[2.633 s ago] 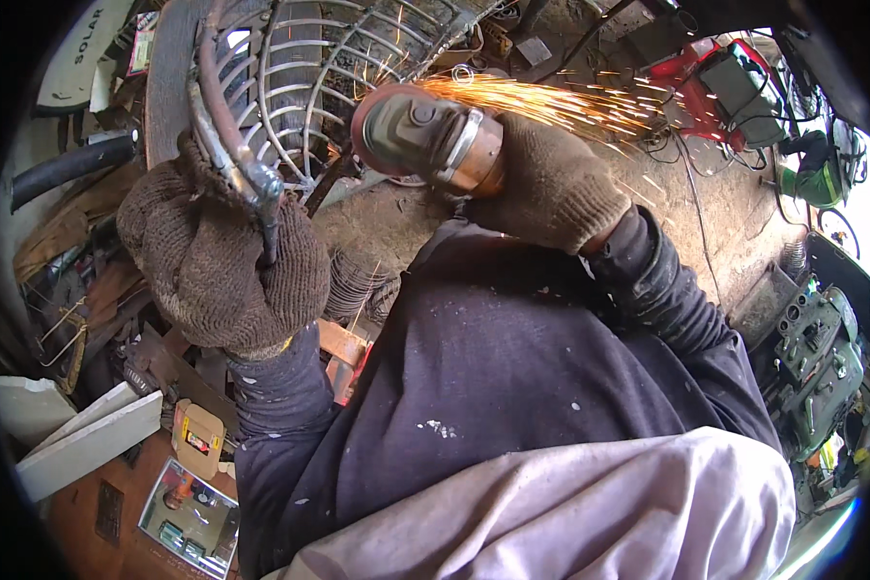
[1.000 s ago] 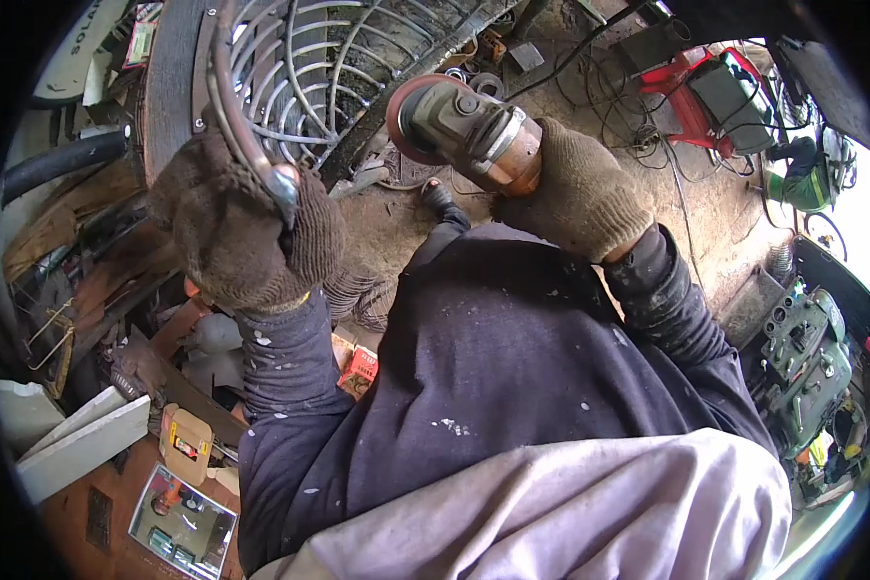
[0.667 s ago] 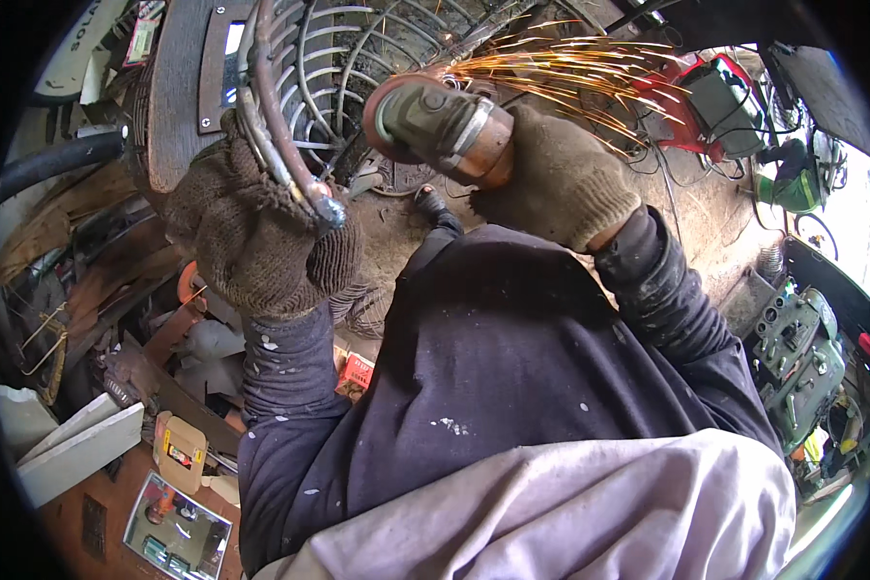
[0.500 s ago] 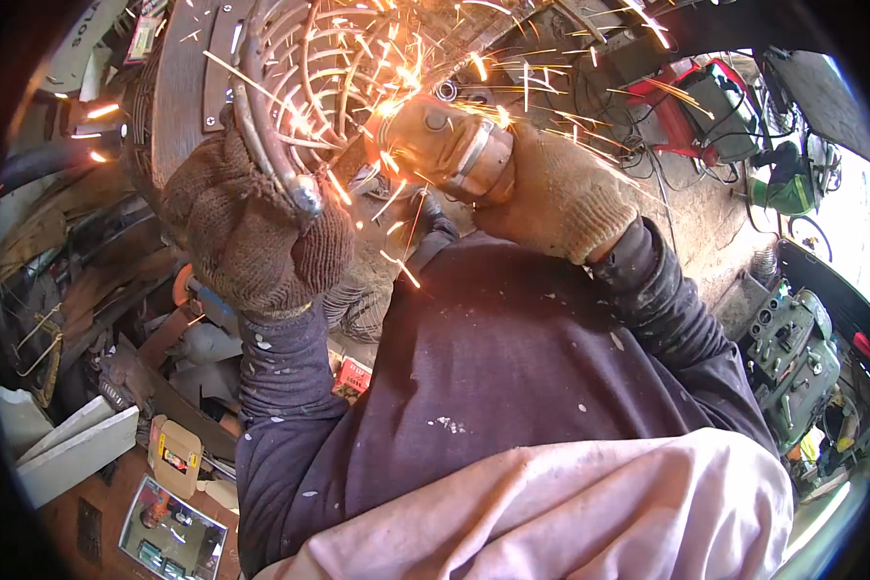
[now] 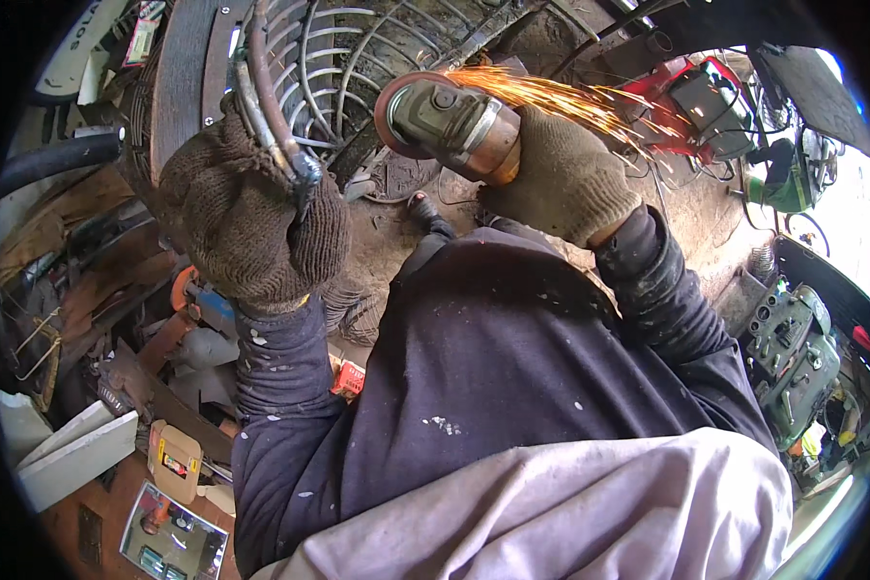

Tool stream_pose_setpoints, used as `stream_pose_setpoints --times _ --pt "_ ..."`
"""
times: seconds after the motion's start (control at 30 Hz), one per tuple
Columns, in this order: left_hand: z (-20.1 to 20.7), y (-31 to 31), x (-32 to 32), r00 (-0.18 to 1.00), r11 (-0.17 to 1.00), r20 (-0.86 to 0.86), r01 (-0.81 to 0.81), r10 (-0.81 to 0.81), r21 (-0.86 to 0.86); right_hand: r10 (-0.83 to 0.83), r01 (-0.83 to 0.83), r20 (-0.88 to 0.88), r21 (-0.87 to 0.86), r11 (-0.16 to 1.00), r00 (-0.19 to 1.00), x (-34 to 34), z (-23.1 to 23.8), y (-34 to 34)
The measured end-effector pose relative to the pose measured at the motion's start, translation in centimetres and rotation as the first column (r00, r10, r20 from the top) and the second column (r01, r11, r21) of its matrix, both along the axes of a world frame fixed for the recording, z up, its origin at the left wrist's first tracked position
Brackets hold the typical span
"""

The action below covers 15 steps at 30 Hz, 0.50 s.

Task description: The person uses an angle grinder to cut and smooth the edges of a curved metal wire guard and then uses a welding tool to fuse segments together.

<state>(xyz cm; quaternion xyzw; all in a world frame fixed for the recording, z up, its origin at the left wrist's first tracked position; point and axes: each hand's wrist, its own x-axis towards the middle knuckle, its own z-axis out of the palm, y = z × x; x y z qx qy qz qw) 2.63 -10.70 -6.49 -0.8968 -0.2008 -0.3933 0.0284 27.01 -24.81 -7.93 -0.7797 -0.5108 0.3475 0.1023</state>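
My right hand (image 5: 565, 179), in a brown knitted glove, is closed round the body of an angle grinder (image 5: 454, 121). The grinder's reddish disc (image 5: 396, 116) stands a little to the right of the metalwork, and a stream of orange sparks (image 5: 532, 90) flies off to the right. In a matching glove, my left hand (image 5: 246, 213) is wrapped round a bent metal rod (image 5: 273, 106). Its shiny, welded-looking end (image 5: 305, 168) sticks out over the glove. Curved metal bars (image 5: 343, 63) form a round grille behind the rod. The fingertips of both hands are partly hidden.
A wooden plank (image 5: 181, 77) stands beside the grille. Scrap metal and white boards (image 5: 79, 454) lie to the left, near a small mirror (image 5: 176, 532). At the right are a red-framed machine (image 5: 706, 106), cables and a grey-green machine part (image 5: 793, 358). My foot (image 5: 423, 208) is on the floor below.
The grinder has moved slightly up and off the rod end. Sparks that scattered widely over the grille now run in one stream to the right. My left hand has barely moved.
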Motion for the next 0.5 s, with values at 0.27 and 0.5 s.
stream_pose_setpoints --times 0.27,0.5 --pt "-0.1 -0.1 0.2 0.999 0.996 0.05 0.007 -0.003 -0.084 0.045 -0.047 -0.021 -0.08 0.996 0.999 -0.2 0.3 0.0" --pt "0.7 0.4 1.1 0.997 0.999 0.061 0.04 -0.04 -0.01 0.041 -0.039 0.024 -0.061 0.997 0.999 -0.4 0.1 -0.6"
